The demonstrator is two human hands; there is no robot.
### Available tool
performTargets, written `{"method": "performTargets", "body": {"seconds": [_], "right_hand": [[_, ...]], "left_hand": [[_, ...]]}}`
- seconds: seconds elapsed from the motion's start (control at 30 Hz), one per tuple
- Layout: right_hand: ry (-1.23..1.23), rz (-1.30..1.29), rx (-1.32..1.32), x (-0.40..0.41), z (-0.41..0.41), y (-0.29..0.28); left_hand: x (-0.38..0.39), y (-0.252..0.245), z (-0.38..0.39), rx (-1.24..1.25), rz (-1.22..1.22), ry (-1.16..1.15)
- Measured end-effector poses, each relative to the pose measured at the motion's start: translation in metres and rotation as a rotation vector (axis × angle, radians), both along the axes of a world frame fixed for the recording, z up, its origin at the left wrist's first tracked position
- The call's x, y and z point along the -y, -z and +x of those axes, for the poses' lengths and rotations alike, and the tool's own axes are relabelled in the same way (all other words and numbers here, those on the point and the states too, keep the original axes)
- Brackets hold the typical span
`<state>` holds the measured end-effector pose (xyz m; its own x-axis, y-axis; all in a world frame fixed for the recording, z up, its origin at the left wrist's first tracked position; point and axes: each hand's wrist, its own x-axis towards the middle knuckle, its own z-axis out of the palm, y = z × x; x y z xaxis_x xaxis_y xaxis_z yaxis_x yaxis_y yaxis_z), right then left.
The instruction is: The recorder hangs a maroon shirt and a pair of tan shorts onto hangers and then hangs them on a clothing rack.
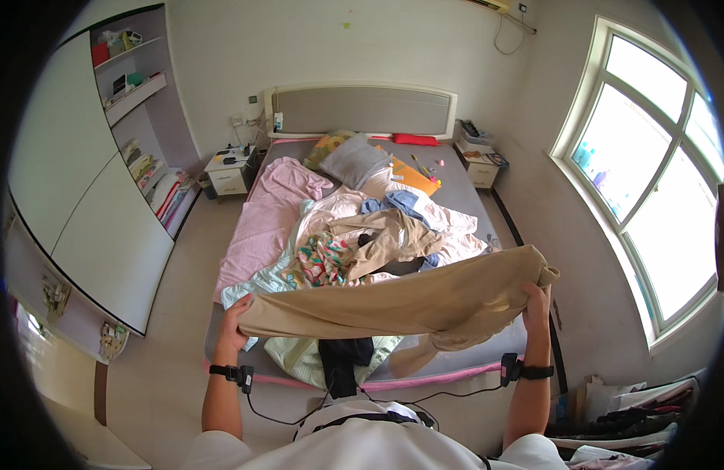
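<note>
Khaki trousers (391, 302) are stretched sideways in front of me, above the foot of the bed. My left hand (236, 323) grips the narrow leg end. At the waist end, my right hand (535, 305) holds the cloth. One leg hangs lower near the right side, partly blurred. Beyond them, a heap on the bed includes a tan garment (397, 235), a multicoloured patterned cloth (323, 258) and blue denim (400, 202). Below the trousers, a black garment (345, 364) hangs over the mattress edge, beside pale green striped cloth (291, 355).
A pink blanket (262, 229) covers the bed's left side. Cushions, among them a grey one (355, 160), lie near the headboard (362, 108). Nightstands (228, 182) flank the bed. Folded textiles (638, 411) are stacked at lower right. Cables run from my wrist straps (238, 375).
</note>
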<state>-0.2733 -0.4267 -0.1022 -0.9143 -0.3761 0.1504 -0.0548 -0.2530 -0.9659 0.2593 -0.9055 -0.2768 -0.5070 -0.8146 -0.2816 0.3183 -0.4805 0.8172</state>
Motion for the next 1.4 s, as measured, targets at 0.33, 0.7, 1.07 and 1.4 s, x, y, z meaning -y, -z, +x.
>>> {"method": "performTargets", "body": {"seconds": [0.33, 0.7, 1.07, 1.4], "right_hand": [[-0.025, 0.055, -0.129, -0.013, -0.004, -0.010], [-0.319, 0.144, -0.061, 0.032, 0.044, -0.018], [-0.884, 0.380, -0.719, 0.146, 0.147, -0.030], [-0.895, 0.279, -0.604, 0.127, 0.148, -0.064]], "left_hand": [[-0.022, 0.033, 0.009, 0.759, -0.153, 0.260], [0.025, 0.071, 0.033, 0.513, -0.131, -0.108], [-0.216, -0.057, -0.258, 0.152, -1.037, 0.847], [-0.212, 0.010, -0.297, 0.708, -2.176, 1.561]]}}
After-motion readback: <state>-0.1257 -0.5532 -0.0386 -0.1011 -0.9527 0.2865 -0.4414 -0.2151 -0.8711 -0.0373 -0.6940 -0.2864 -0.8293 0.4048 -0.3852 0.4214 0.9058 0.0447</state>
